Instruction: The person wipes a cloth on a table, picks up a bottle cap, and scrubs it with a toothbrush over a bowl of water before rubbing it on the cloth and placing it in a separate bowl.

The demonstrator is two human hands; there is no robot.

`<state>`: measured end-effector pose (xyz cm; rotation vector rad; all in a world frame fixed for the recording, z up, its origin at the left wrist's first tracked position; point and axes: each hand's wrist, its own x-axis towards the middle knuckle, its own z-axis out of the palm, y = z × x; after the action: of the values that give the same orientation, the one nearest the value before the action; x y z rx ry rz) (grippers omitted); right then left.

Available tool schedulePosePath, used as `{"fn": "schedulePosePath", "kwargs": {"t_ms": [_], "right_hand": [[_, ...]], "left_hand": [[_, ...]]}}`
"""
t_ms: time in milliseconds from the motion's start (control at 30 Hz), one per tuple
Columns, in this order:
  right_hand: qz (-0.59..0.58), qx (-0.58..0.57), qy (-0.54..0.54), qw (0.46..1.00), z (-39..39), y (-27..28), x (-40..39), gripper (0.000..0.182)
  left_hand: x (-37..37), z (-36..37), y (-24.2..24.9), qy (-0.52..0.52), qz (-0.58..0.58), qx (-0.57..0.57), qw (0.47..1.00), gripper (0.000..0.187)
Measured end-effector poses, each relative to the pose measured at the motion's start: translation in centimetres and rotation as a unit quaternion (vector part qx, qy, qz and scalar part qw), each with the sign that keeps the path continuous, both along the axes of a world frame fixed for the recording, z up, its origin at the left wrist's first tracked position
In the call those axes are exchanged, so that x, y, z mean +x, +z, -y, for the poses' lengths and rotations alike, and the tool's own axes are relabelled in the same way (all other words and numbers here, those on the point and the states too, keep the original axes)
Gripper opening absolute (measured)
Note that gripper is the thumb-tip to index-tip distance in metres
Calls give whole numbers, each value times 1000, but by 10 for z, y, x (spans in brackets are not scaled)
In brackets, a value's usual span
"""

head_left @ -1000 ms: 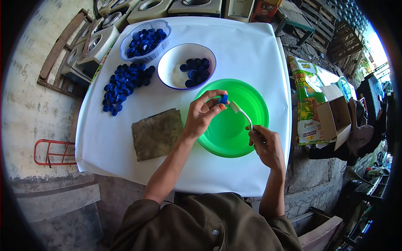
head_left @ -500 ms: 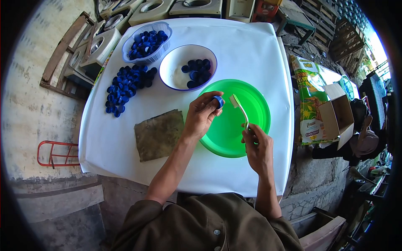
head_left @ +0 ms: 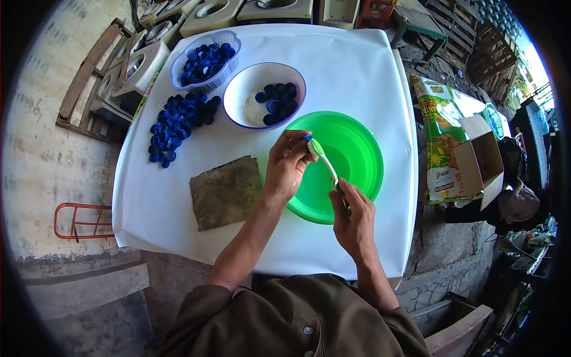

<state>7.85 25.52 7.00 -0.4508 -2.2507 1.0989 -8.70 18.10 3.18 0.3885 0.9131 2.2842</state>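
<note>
A blue bottle cap (head_left: 307,137) is pinched in the fingers of my left hand (head_left: 285,166), over the left edge of the green basin (head_left: 372,172). My right hand (head_left: 354,217) grips the handle of a white and green toothbrush (head_left: 326,160), whose bristle head meets the cap. Behind them a white bowl (head_left: 241,98) with a blue rim holds several dark blue caps. Beyond it, on the left, a pale basket (head_left: 229,74) is full of blue caps, and a pile of caps (head_left: 172,125) lies loose on the table in front of it.
The table (head_left: 339,65) has a white cover. A brown cloth (head_left: 223,193) lies left of the basin. An open cardboard box (head_left: 476,160) and a printed sack (head_left: 440,143) stand right of the table. A person (head_left: 517,205) is at the far right.
My right hand has moved left with the toothbrush, bringing its head from beside the cap onto it. My left hand still holds the cap in nearly the same place.
</note>
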Motion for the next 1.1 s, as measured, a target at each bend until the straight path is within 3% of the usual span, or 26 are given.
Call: {"fn": "schedulePosePath", "kwargs": {"t_ms": [200, 333, 433, 600, 1100], "right_hand": [[-1, -15, -19, 1000, -2, 6, -14, 24], [9, -27, -7, 1000, -3, 8, -9, 23], [-9, -31, -25, 999, -6, 3, -7, 22], [43, -48, 1, 998, -6, 13, -5, 22], [-7, -46, -30, 998, -3, 3, -14, 21]], "left_hand": [[3, -3, -8, -28, -28, 53, 998, 18], [-4, 0, -1, 26, -5, 16, 1000, 19], [0, 0, -2, -13, -11, 19, 1000, 19], [-3, -1, -1, 10, -12, -2, 1000, 20], [3, -2, -1, -16, -21, 7, 1000, 21]]}}
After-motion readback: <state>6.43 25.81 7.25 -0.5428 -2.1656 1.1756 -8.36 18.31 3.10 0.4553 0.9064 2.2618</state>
